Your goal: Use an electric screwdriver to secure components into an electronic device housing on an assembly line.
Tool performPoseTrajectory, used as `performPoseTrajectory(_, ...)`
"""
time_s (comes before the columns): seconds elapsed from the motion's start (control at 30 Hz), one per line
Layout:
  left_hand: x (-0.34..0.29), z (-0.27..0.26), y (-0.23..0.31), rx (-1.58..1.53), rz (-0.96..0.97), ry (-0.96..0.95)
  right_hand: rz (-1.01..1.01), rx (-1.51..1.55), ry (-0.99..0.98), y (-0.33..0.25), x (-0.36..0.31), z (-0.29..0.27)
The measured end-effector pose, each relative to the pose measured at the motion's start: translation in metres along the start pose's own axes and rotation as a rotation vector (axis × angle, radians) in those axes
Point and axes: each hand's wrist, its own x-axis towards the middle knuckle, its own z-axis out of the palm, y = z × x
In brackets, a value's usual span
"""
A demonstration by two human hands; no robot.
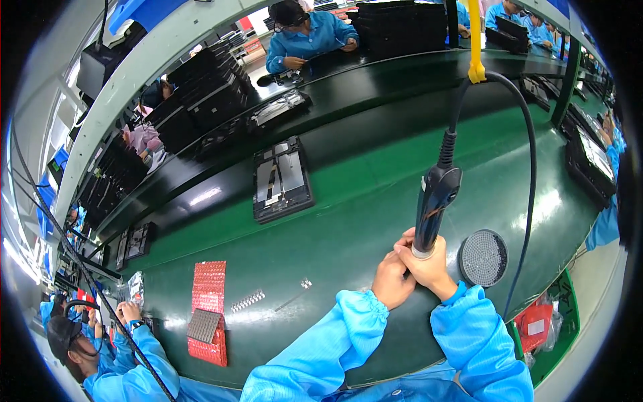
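An upright black electric screwdriver [432, 204] hangs by its cable over the green bench, its lower end in my right hand [431, 266], fingers wrapped round it. Pressed against that hand is my left hand [394, 280], fingers curled closed; what they pinch, if anything, is hidden. The tool's tip is also out of sight behind my hands. Just right of them lies a round black dish [483, 258] with a grey gridded face. Farther left on the bench are a strip of small silvery pieces [248, 301] and a few loose small pieces [306, 283].
Red bubble wrap [209, 285] carries a grey-brown gridded sheet [203, 326]. An opened black device casing [282, 179] lies beyond, on the green belt. A yellow hanger [476, 67] bears the looping cable. At right is a green bin [568, 308]; a co-worker [114, 355] sits left.
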Motion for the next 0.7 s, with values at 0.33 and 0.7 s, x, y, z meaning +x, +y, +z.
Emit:
performPoseTrajectory(0.33, -0.0014, 0.0014, 0.0003, -0.01, -0.003, -0.007, -0.001, -0.014, -0.045, 0.0013, -0.0015, -0.0044)
performPoseTrajectory(0.7, 0.0002, -0.0003, 0.0039, -0.013, -0.001, -0.007, 0.014, 0.003, -0.056, 0.0005, -0.0012, -0.005)
